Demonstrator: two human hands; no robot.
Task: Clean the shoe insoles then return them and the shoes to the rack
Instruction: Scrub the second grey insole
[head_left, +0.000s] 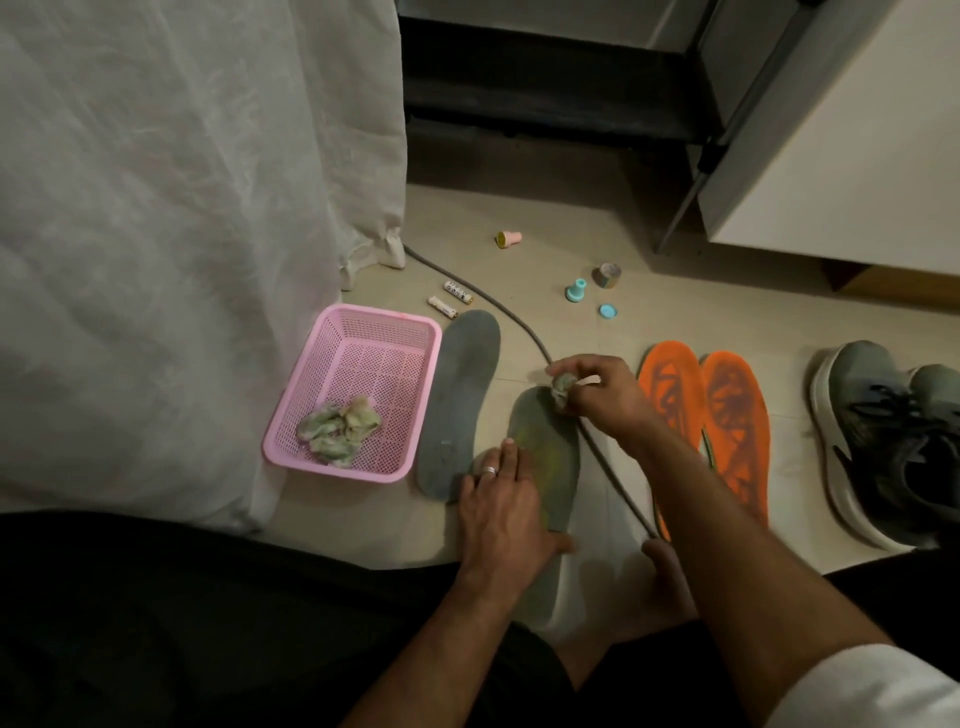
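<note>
Two grey insoles lie on the tiled floor. The left grey insole (457, 400) rests beside a pink basket (306, 405). My left hand (501, 501) presses flat on the heel end of the right grey insole (550, 457). My right hand (597, 392) pinches a crumpled wipe (561, 387) at that insole's toe end. Two orange insoles (711, 415) lie side by side to the right. A pair of grey-black sneakers (893, 441) stands at the far right.
The pink basket holds used crumpled wipes (337, 428). A grey cable (519, 327) runs across the floor under my right arm. Two batteries (449, 301), small caps and a tape roll (608, 275) lie further back. A white curtain hangs left, and a dark rack (545, 104) stands behind.
</note>
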